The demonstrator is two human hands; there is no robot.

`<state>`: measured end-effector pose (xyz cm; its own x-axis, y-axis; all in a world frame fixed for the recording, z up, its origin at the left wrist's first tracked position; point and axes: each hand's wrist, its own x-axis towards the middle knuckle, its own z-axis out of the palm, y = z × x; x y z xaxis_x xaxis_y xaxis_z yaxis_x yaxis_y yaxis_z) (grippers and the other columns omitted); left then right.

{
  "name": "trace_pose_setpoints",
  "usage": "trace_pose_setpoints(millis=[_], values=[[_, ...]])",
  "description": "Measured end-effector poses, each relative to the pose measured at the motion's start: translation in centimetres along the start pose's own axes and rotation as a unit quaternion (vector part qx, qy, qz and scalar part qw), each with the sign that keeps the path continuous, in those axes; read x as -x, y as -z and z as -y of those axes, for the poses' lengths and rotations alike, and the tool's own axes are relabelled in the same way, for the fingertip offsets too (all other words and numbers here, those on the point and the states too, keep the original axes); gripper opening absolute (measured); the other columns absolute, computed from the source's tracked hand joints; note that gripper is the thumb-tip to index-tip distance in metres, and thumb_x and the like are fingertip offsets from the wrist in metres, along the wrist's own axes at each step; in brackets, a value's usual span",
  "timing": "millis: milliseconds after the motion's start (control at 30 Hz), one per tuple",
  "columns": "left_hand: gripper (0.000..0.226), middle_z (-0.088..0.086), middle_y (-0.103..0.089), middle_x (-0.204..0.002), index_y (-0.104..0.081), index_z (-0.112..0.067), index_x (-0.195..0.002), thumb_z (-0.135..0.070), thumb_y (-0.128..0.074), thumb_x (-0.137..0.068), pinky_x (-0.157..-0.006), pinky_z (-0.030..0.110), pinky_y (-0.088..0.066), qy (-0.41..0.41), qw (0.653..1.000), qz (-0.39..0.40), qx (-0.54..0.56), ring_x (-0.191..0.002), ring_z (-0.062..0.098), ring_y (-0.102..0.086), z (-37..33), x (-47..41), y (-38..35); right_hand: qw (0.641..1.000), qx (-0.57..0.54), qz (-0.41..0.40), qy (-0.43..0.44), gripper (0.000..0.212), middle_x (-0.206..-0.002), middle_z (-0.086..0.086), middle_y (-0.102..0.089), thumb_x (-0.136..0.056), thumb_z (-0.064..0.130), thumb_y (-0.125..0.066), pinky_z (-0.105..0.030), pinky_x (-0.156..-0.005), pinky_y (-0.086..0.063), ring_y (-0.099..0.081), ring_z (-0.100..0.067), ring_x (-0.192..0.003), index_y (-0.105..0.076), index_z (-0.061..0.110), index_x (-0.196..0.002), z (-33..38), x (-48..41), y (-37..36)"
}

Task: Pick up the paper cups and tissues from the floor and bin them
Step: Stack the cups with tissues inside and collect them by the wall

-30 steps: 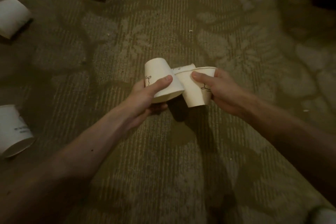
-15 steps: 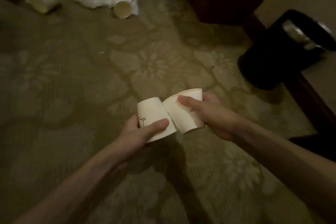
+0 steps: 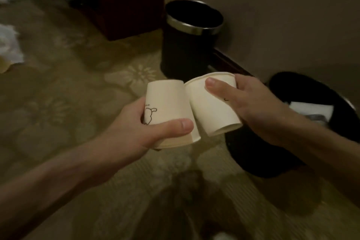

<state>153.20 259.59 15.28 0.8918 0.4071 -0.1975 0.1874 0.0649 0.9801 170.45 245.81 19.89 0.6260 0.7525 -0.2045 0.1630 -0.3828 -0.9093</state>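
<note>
My left hand (image 3: pixel 142 128) grips a white paper cup (image 3: pixel 169 105) turned upside down, with a small drawing on its side. My right hand (image 3: pixel 253 107) holds a second white paper cup (image 3: pixel 204 103), mouth tilted away, thumb across its wall. The two cups touch side by side in mid-air. Just beyond them stands a black bin (image 3: pixel 187 45) with a metal rim, open and dark inside. A second black bin (image 3: pixel 303 91) sits under my right wrist, with white paper inside it. White tissues (image 3: pixel 9 45) lie at the far left on the carpet.
A dark wooden cabinet (image 3: pixel 124 2) stands behind the black bin. A beige wall (image 3: pixel 282 15) with a dark skirting board runs along the right. The patterned carpet (image 3: pixel 68 103) covers the floor.
The view has swung right and closer to the wall. The bins now sit right in front of the cups; the litter on the floor has slid off to the left edge. Both hands keep their cups.
</note>
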Motion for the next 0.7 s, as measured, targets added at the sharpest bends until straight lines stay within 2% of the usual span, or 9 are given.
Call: trace_pose_setpoints(millis=[133,200,267,333,400,500,600,700], values=[[0.072,-0.011,-0.075,-0.096,-0.063,-0.037,-0.109,-0.051,-0.09,-0.044,-0.065,0.027,-0.06,-0.039,0.996,0.058,-0.063,-0.086,0.01,-0.074,-6.0,-5.6,-5.1,0.994,-0.07,-0.081,0.038,0.036,-0.081,0.001,-0.075,-0.091,0.042,-0.058,-0.022,-0.051,-0.052,-0.072,-0.011,-0.068,-0.064,0.014,-0.112,0.0,0.4,8.3],[0.068,-0.014,-0.075,-0.094,-0.063,-0.037,-0.107,-0.052,-0.089,-0.047,-0.066,0.031,-0.06,-0.062,0.991,0.077,-0.091,-0.085,0.009,-0.073,-8.2,-8.6,-8.4,0.984,-0.072,-0.156,0.046,0.056,-0.097,-0.004,-0.074,-0.088,0.056,-0.061,-0.026,-0.053,-0.054,-0.073,-0.015,-0.078,-0.056,0.014,-0.125,-1.4,0.0,11.9],[0.059,-0.017,-0.074,-0.092,-0.061,-0.037,-0.107,-0.047,-0.081,-0.053,-0.063,0.027,-0.061,-0.075,0.985,0.112,-0.111,-0.082,0.004,-0.073,-9.5,-11.4,-12.3,0.972,-0.065,-0.221,0.036,0.079,-0.114,-0.008,-0.068,-0.075,0.072,-0.061,-0.033,-0.058,-0.056,-0.072,-0.022,-0.092,-0.052,0.017,-0.131,-3.8,-0.1,14.9],[0.058,-0.014,-0.075,-0.092,-0.059,-0.034,-0.115,-0.041,-0.082,-0.063,-0.059,0.02,-0.057,-0.061,0.98,0.151,-0.114,-0.08,0.003,-0.073,-9.6,-13.8,-16.2,0.966,-0.066,-0.251,0.002,0.084,-0.119,-0.008,-0.065,-0.07,0.077,-0.059,-0.035,-0.062,-0.057,-0.071,-0.023,-0.098,-0.051,0.021,-0.133,-6.3,0.4,17.5],[0.065,-0.009,-0.074,-0.097,-0.055,-0.031,-0.125,-0.045,-0.082,-0.067,-0.059,0.02,-0.056,-0.043,0.979,0.162,-0.116,-0.084,0.006,-0.073,-8.9,-15.9,-19.2,0.958,-0.078,-0.273,-0.043,0.072,-0.119,-0.005,-0.065,-0.079,0.072,-0.057,-0.039,-0.067,-0.06,-0.071,-0.021,-0.097,-0.048,0.025,-0.132,-8.3,1.1,19.4],[0.073,-0.01,-0.067,-0.108,-0.046,-0.032,-0.131,-0.058,-0.077,-0.07,-0.063,0.022,-0.057,-0.054,0.978,0.145,-0.138,-0.091,0.007,-0.07,-7.9,-18.3,-22.7,0.939,-0.064,-0.331,-0.066,0.052,-0.115,0.001,-0.064,-0.09,0.061,-0.055,-0.046,-0.078,-0.061,-0.069,-0.017,-0.097,-0.046,0.027,-0.127,-10.6,1.9,21.4],[0.072,-0.013,-0.061,-0.11,-0.039,-0.032,-0.134,-0.06,-0.072,-0.076,-0.067,0.021,-0.059,-0.074,0.978,0.134,-0.142,-0.091,0.003,-0.067,-6.9,-19.8,-24.2,0.935,-0.032,-0.346,-0.07,0.046,-0.113,0.003,-0.064,-0.089,0.062,-0.056,-0.047,-0.083,-0.059,-0.068,-0.015,-0.098,-0.047,0.029,-0.118,-12.2,1.6,22.2],[0.072,-0.015,-0.059,-0.11,-0.032,-0.034,-0.139,-0.063,-0.062,-0.081,-0.066,0.018,-0.058,-0.104,0.967,0.135,-0.188,-0.092,0.002,-0.065,-6.0,-20.7,-24.3,0.939,0.028,-0.338,-0.056,0.042,-0.106,0.007,-0.063,-0.089,0.062,-0.055,-0.044,-0.081,-0.06,-0.068,-0.011,-0.093,-0.045,0.029,-0.113,-13.0,1.3,22.3]])
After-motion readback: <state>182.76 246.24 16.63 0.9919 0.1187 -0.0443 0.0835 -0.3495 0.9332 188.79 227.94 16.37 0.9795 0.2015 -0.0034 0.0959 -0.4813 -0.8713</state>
